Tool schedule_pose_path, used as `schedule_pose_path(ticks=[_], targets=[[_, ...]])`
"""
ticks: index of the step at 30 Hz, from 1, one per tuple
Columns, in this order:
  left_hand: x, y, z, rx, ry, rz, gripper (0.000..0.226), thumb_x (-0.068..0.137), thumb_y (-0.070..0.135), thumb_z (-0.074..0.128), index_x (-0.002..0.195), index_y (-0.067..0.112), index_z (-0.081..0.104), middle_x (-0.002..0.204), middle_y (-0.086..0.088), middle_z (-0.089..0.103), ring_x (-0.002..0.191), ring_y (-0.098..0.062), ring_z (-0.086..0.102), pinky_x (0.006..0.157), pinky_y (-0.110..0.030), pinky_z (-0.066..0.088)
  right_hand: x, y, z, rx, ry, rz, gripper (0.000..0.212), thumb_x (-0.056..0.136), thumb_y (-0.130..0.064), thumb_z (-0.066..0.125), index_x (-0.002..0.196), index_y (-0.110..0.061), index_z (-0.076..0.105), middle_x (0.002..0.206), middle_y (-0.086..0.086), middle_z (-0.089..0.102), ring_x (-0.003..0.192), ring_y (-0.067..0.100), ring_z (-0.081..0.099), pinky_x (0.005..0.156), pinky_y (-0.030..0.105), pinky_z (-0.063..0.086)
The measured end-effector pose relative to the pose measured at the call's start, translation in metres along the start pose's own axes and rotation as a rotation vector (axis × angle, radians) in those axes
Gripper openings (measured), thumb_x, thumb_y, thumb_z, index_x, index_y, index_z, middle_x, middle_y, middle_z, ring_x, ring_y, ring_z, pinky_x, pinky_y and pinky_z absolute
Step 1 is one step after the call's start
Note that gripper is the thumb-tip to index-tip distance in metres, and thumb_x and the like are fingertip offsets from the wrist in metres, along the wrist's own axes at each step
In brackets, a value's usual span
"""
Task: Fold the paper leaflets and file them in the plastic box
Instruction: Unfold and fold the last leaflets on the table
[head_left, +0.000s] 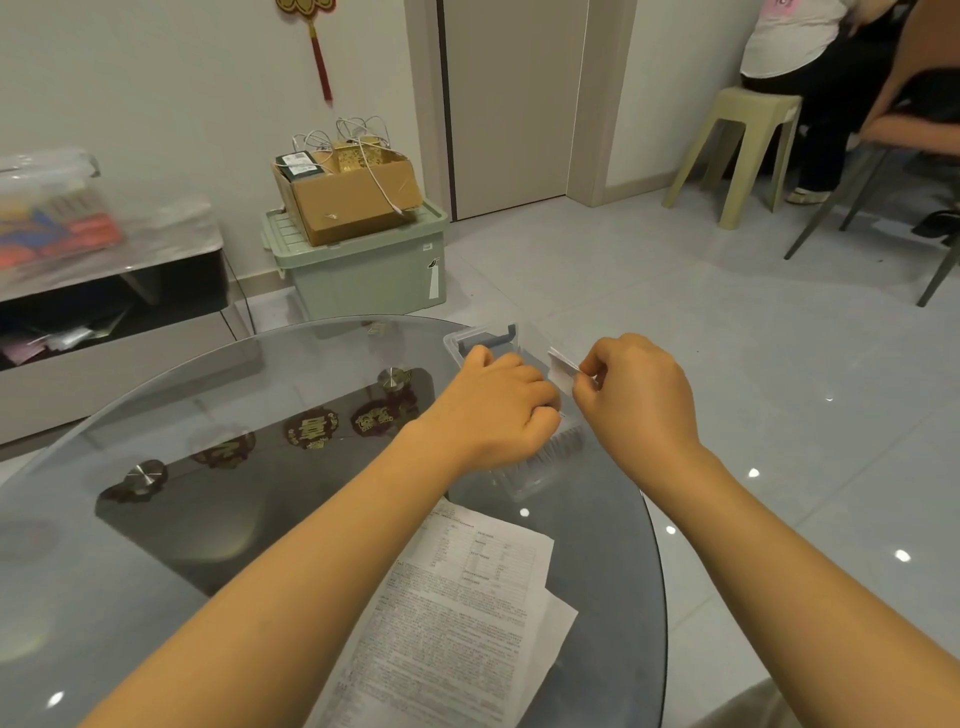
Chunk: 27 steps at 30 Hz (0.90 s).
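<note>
Two bare hands work over the clear rectangular plastic box (480, 338) at the round grey glass table's (156, 519) 1 o'clock edge. Right hand (636, 395) pinches a small folded white leaflet (563, 365) between thumb and forefinger, edge-down above the box, probably to slot it upright. Left hand (498, 410), fingers curled, rests at the box's 9 o'clock side, likely steadying it; whether it grips anything, cannot tell. Unfolded printed leaflets (457, 597) wait at 6 o'clock.

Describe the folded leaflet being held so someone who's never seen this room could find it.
On the round glass table, at its far right edge, sits a clear plastic box. The right hand pinches the small folded leaflet above it, unlike the flat printed sheets lying nearer.
</note>
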<state>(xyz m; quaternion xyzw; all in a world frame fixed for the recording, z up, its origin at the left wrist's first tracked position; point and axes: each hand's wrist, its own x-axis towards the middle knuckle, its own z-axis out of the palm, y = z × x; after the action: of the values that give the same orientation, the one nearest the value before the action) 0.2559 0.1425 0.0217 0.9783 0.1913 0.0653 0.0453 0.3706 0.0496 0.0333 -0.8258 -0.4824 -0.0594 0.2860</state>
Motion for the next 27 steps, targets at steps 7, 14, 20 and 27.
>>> schedule_pose_path(ticks=[7,14,20,27], targets=[[-0.002,0.001,0.001,-0.048,0.051,-0.003,0.081,0.07,0.044,-0.001,0.113,0.025,0.065,0.115,0.006,0.056,0.103,-0.011,0.044,0.095,-0.031,0.019,0.005,-0.004,0.001,-0.084,-0.067,-0.014,0.013,0.086,-0.005,0.053,0.092,-0.005,0.065,0.096,0.012,0.057,0.086,0.028,0.054,0.067,0.032,0.041],[-0.002,0.003,0.0,-0.158,0.064,-0.05,0.053,0.077,0.032,0.022,0.115,0.018,0.057,0.094,0.005,0.058,0.09,-0.012,0.046,0.1,-0.035,0.022,0.007,-0.01,-0.005,-0.225,-0.15,-0.064,0.016,0.09,-0.008,0.052,0.097,-0.008,0.066,0.096,0.009,0.053,0.079,0.026,0.048,0.064,0.03,0.037],[-0.004,0.006,-0.003,-0.235,0.076,-0.054,0.051,0.078,0.031,0.026,0.12,0.018,0.052,0.102,0.008,0.06,0.094,-0.009,0.048,0.105,-0.031,0.017,0.007,-0.011,-0.009,-0.292,-0.253,-0.06,0.022,0.09,-0.008,0.05,0.106,-0.01,0.065,0.098,0.008,0.043,0.084,0.027,0.051,0.065,0.029,0.036],[-0.003,0.004,-0.002,-0.194,0.054,-0.03,0.054,0.077,0.03,0.025,0.122,0.025,0.054,0.094,0.009,0.061,0.089,-0.007,0.047,0.105,-0.032,0.017,0.009,-0.002,-0.013,-0.143,-0.36,-0.069,0.025,0.092,-0.012,0.047,0.104,-0.005,0.067,0.099,0.008,0.045,0.082,0.026,0.049,0.069,0.028,0.04]])
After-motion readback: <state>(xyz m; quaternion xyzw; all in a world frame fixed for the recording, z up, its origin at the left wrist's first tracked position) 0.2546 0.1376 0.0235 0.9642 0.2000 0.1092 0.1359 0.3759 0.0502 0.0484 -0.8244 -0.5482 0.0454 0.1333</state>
